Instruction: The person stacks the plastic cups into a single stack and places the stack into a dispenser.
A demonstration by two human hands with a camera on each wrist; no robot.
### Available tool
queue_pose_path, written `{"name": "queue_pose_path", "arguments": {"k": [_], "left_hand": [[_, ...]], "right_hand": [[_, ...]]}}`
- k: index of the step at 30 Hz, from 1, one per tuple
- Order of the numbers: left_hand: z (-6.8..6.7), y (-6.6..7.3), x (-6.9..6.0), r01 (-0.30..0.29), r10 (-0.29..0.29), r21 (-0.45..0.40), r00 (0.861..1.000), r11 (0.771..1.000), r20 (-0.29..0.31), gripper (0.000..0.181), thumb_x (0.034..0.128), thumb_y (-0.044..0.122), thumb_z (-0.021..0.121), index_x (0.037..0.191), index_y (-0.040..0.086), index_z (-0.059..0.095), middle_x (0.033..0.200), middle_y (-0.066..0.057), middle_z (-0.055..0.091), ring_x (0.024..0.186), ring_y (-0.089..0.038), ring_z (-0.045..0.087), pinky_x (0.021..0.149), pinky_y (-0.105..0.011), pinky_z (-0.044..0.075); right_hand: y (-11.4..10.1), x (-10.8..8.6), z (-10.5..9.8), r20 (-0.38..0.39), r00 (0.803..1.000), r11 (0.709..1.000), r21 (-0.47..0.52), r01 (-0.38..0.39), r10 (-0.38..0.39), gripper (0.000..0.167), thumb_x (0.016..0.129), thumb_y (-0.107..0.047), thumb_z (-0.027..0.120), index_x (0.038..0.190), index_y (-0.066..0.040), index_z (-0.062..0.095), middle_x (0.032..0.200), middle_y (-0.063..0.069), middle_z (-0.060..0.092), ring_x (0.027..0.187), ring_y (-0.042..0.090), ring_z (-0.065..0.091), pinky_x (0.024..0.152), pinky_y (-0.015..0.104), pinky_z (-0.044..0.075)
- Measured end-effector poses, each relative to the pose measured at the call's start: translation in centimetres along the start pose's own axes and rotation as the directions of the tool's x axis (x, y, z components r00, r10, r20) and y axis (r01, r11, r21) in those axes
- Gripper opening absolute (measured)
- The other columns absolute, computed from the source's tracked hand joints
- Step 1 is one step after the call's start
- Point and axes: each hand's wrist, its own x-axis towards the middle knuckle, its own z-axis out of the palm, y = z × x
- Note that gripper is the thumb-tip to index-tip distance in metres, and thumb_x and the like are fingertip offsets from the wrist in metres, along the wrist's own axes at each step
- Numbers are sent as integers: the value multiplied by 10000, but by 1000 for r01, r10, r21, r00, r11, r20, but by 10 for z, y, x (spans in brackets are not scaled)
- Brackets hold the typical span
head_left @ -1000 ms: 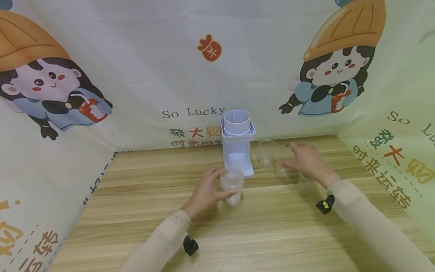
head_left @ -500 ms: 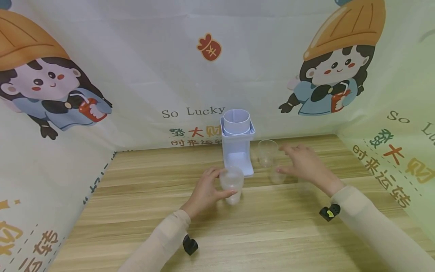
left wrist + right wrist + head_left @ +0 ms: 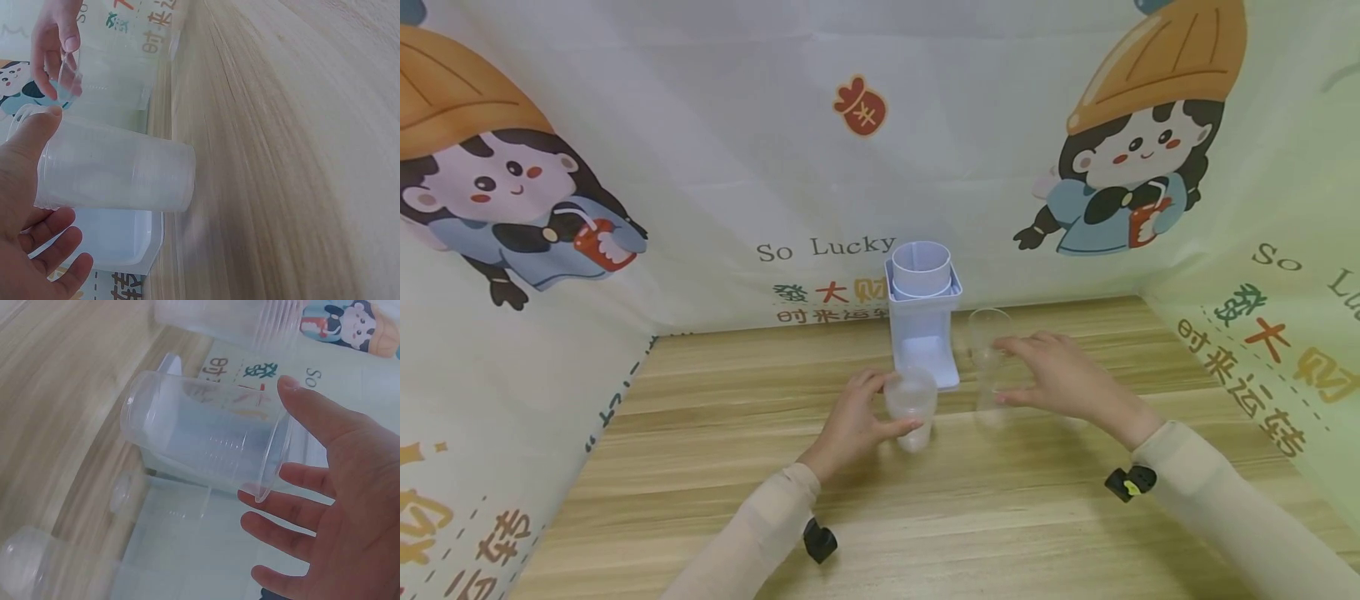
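Observation:
My left hand (image 3: 855,421) holds a stack of clear plastic cups (image 3: 912,408) near its rims, the stack upright over the wooden table. In the left wrist view, the thumb lies on the rim side of the stack (image 3: 119,165) and the fingers curve below it. A single clear cup (image 3: 995,410) is between thumb and fingers of my right hand (image 3: 1075,382), to the right of the stack. The right wrist view shows this cup (image 3: 206,428) pinched at its rim. Behind it stands another clear cup (image 3: 988,329).
A pale blue stand (image 3: 922,321) with a round tube on top is at the back, behind the stack. Printed cloth (image 3: 715,167) surrounds the wooden table (image 3: 880,517). In the right wrist view another clear cup (image 3: 25,559) shows at the lower left.
My right hand has moved left with its cup, closer to the stack. The left hand and the stack have stayed in place.

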Motion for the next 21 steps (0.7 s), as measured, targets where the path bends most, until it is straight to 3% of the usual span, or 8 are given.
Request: {"name": "queue_pose_path", "arguments": {"k": [11,21], "left_hand": [[1,0,-1,-3,3,-16,1000,1000,-12,738,716,390,879,1320,69,603,1266,-101,612,1214,-292,557,1055,-452,481],[0,0,0,-1,1,-15,1000,1000,-6,740,713,393,881,1319,72,602,1273,-104,607,1219,-296,553,1052,-451,484]], "right_hand": [[-21,13,1,7,999,999,9,35,-35,765,800,-576,740,1397,-144,534,1308,64,662,1215,328,594,1073,574,426],[-31,22,-3,-54,994,995,9,95,-94,756,775,-540,777,1348,-94,569,1252,104,686,1154,347,622,1017,566,462]]}}
